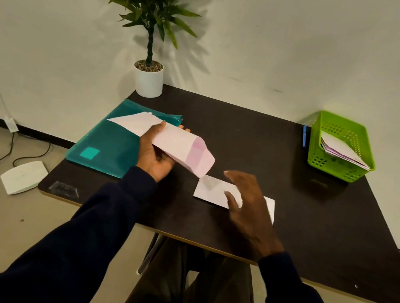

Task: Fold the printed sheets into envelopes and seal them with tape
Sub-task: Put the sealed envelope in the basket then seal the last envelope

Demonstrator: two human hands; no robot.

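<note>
My right hand (250, 206), fingers loosely spread and empty, above the folded envelope (209, 192); my left hand (156, 156), thumb and fingers gripping the half-folded sheet (181, 145), held aloft; I should square edges before creasing.

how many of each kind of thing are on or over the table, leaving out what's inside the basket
potted plant: 1
teal plastic folder: 1
green basket: 1
blue pen: 1
partly folded sheet, held by the left hand: 1
folded envelope under the right hand: 1
clear patch at the near left corner, perhaps tape: 1
total: 7
</note>
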